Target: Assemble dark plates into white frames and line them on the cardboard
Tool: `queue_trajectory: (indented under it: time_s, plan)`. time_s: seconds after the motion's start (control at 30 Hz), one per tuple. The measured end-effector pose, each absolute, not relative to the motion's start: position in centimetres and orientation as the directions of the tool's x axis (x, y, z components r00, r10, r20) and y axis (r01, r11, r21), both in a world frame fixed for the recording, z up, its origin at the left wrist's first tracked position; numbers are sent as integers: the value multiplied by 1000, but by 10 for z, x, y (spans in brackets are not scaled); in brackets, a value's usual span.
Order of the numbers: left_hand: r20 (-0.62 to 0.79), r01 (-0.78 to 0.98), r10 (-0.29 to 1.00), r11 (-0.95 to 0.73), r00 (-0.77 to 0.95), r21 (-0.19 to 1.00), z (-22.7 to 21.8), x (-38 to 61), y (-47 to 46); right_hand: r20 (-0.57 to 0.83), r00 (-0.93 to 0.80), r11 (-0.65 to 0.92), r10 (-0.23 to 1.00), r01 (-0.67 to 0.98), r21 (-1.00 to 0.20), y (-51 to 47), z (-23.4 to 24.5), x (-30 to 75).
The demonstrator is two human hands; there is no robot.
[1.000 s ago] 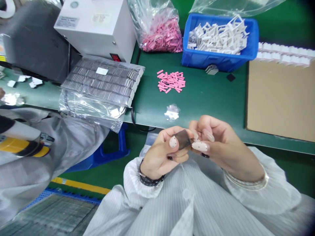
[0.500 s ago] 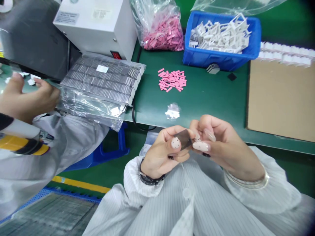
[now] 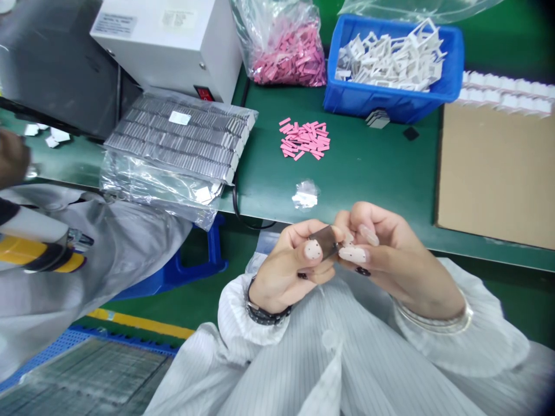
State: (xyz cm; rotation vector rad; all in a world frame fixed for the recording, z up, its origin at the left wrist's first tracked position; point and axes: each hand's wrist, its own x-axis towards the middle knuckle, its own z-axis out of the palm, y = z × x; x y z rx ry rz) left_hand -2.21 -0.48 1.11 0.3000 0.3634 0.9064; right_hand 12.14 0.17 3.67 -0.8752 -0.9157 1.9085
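Both my hands are raised just off the front edge of the green workbench [image 3: 368, 173]. My left hand [image 3: 286, 266] and my right hand [image 3: 390, 248] pinch a small dark translucent sheet [image 3: 323, 241] between their fingertips. Part of the sheet is hidden behind my fingers. A crumpled scrap of clear film with foil [image 3: 304, 195] lies on the bench just beyond my hands. Farther off is a loose pile of small pink pieces [image 3: 304, 138].
Ahead stand a blue crate [image 3: 381, 98] of white frames, a bag of pink pieces [image 3: 281, 52] and a white machine box [image 3: 165, 46]. A plastic-wrapped stack of grey strips [image 3: 176, 138] lies left. Cardboard [image 3: 494, 173] lies right. A co-worker's hand [image 3: 12, 159] and sleeve [image 3: 87, 260] are far left.
The dark sheet has turned slightly between my fingers. The co-worker's hand has drawn back toward the left edge. The view has shifted a little.
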Motion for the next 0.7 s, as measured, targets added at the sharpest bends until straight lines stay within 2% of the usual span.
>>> queue_trajectory:
  time_s: [0.33, 0.57, 0.7]
  plan:
    - [-191, -687, 799, 591, 570, 423, 10, -24, -4, -208, -437, -404, 875, -425, -810, 3, 34, 119]
    - [-184, -690, 798, 592, 573, 417, 10, -24, -3, -264, -429, -451, 864, -423, -786, 2, 36, 120]
    - [-179, -698, 801, 589, 571, 407, 10, -24, -3, -252, -428, -440, 868, -426, -791, 2, 34, 119]
